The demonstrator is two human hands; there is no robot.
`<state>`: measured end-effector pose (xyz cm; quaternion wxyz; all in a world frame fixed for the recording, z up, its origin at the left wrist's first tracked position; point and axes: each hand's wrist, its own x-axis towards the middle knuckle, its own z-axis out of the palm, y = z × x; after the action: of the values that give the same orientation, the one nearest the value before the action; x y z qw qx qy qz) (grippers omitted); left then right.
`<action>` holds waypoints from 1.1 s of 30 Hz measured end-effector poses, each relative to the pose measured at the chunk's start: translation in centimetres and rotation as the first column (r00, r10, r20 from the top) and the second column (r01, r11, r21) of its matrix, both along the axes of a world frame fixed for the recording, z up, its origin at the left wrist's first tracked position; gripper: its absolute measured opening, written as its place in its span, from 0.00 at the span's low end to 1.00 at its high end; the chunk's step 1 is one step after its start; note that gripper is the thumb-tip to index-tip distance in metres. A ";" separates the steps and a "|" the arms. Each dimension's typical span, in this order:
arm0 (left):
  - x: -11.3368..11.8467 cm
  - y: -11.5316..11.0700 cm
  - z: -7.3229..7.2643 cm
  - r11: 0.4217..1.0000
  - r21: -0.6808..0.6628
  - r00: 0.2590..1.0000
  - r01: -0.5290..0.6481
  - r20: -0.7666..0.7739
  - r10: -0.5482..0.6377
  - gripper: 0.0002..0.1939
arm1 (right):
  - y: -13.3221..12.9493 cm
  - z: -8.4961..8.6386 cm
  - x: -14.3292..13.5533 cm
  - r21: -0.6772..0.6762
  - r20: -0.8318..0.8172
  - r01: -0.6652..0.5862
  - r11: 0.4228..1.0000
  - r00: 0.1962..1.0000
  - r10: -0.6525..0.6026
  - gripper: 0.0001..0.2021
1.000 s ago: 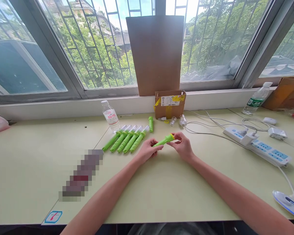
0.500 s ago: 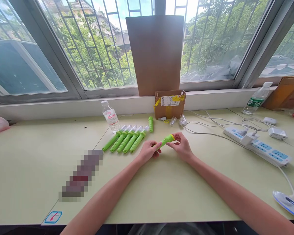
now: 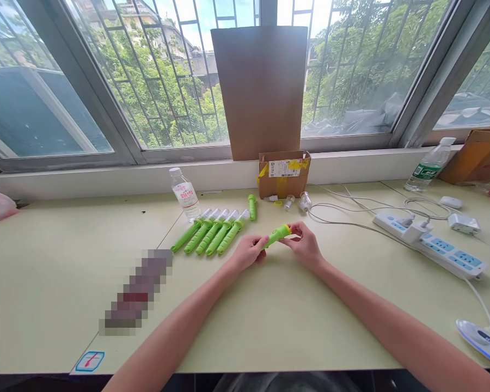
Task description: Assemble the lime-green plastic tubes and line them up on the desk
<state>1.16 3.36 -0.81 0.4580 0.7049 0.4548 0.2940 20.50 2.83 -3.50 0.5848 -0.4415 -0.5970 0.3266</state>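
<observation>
A green flashlight-shaped tube (image 3: 276,236) with a yellow ring at its wide end is held above the table. My left hand (image 3: 250,251) grips its narrow end. At the yellow ring (image 3: 287,229), the fingers of my right hand (image 3: 304,246) are closed round the rim. Several green tubes with clear tops (image 3: 209,235) lie side by side, slanted, left of my hands. Behind my hands, a short green piece (image 3: 252,207) stands near the cardboard box. Two clear caps (image 3: 289,202) and a small yellow ring (image 3: 277,203) lie in front of that box.
A small cardboard box (image 3: 283,182) stands before a brown board (image 3: 263,92) at the window. Water bottles (image 3: 185,194) stand at left and far right. A power strip (image 3: 436,245) with cables lies on the right. A blurred dark object (image 3: 136,291) lies left on the table (image 3: 289,326).
</observation>
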 end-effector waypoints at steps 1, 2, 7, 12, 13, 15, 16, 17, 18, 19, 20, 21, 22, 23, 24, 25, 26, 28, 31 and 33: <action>0.0 0.0 0.0 0.998 0.068 0.999 -0.007 -0.045 0.010 0.26 | 0.0 0.0 0.0 -0.002 0.001 0.003 1.000 1.000 -0.003 0.20; 0.1 0.0 -0.1 0.991 0.136 0.997 -0.015 -0.079 0.026 0.26 | 0.0 0.0 0.0 -0.004 0.000 0.008 1.000 1.000 -0.008 0.20; 0.1 0.0 -0.4 0.965 0.261 0.986 -0.038 -0.144 0.078 0.20 | -0.1 0.0 -0.1 -0.007 -0.018 0.012 1.000 1.000 -0.012 0.22; 0.0 -0.4 -0.2 0.976 0.211 0.996 -0.048 -0.069 0.064 0.18 | -0.1 0.1 -0.3 0.005 -0.030 0.016 1.000 0.999 -0.016 0.22; 0.0 -0.4 -0.2 0.970 0.235 0.996 -0.066 -0.049 0.080 0.17 | -0.1 0.1 -0.3 0.005 -0.033 0.019 1.000 0.999 -0.019 0.22; 0.1 -0.5 -0.3 0.957 0.273 0.994 -0.100 -0.023 0.110 0.16 | -0.1 0.2 -0.3 0.006 -0.038 0.024 1.000 0.999 -0.024 0.23; 0.2 -0.5 -0.4 0.953 0.283 0.992 -0.113 -0.018 0.123 0.16 | -0.1 0.1 -0.3 0.007 -0.039 0.025 1.000 0.999 -0.025 0.23; 0.2 -0.4 -0.5 0.950 0.287 0.991 -0.123 -0.016 0.133 0.16 | -0.1 0.1 -0.3 0.008 -0.039 0.026 1.000 0.999 -0.025 0.23; 0.2 -0.4 -0.6 0.948 0.290 0.990 -0.129 -0.014 0.139 0.16 | 0.0 0.1 -0.3 0.009 -0.038 0.026 1.000 0.999 -0.026 0.23; 0.2 -0.4 -0.7 0.947 0.293 0.990 -0.133 -0.011 0.143 0.15 | 0.0 0.1 -0.3 0.008 -0.035 0.025 1.000 0.999 -0.025 0.23; 0.3 -0.4 -0.8 0.946 0.296 0.989 -0.136 -0.008 0.144 0.15 | 0.0 0.1 -0.2 0.004 -0.032 0.023 1.000 0.999 -0.023 0.23; 0.3 -0.3 -0.9 0.945 0.297 0.990 -0.136 -0.004 0.144 0.16 | 0.0 0.1 -0.2 -0.002 -0.029 0.019 1.000 0.999 -0.019 0.23; 0.3 -0.3 -0.9 0.946 0.296 0.990 -0.135 -0.002 0.142 0.16 | 0.0 0.1 -0.2 -0.007 -0.028 0.014 1.000 1.000 -0.014 0.23; 0.3 -0.3 -0.9 0.948 0.291 0.990 -0.132 0.000 0.138 0.16 | 0.0 0.1 -0.1 -0.013 -0.028 0.006 1.000 1.000 -0.006 0.22; 0.2 -0.3 -0.9 0.952 0.279 0.991 -0.125 0.001 0.130 0.16 | 0.0 0.2 -0.1 -0.019 -0.030 -0.004 1.000 1.000 0.004 0.22; 0.2 -0.3 -0.9 0.957 0.263 0.992 -0.119 0.003 0.123 0.17 | 0.0 0.2 -0.1 -0.024 -0.031 -0.016 1.000 0.999 0.015 0.22; 0.2 -0.3 -0.8 0.963 0.245 0.993 -0.113 0.005 0.116 0.17 | -0.1 0.2 0.0 -0.028 -0.031 -0.026 0.999 0.999 0.025 0.21; 0.1 -0.4 -0.5 0.971 0.216 0.994 -0.106 0.009 0.107 0.18 | -0.1 0.3 0.0 -0.038 -0.025 -0.046 0.998 0.999 0.045 0.21; 0.0 -0.4 -0.2 0.974 0.196 0.994 -0.110 0.006 0.111 0.19 | -0.1 0.4 0.0 -0.044 -0.004 -0.070 0.997 0.998 0.070 0.21; 0.0 -0.4 -0.1 0.981 0.160 0.994 -0.111 0.005 0.112 0.20 | -0.1 0.4 0.1 -0.041 0.010 -0.075 0.996 0.997 0.075 0.21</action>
<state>1.14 2.98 -0.95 0.3820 0.7134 0.4694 0.3532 20.58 2.75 -3.10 0.5595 -0.4325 -0.6099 0.3578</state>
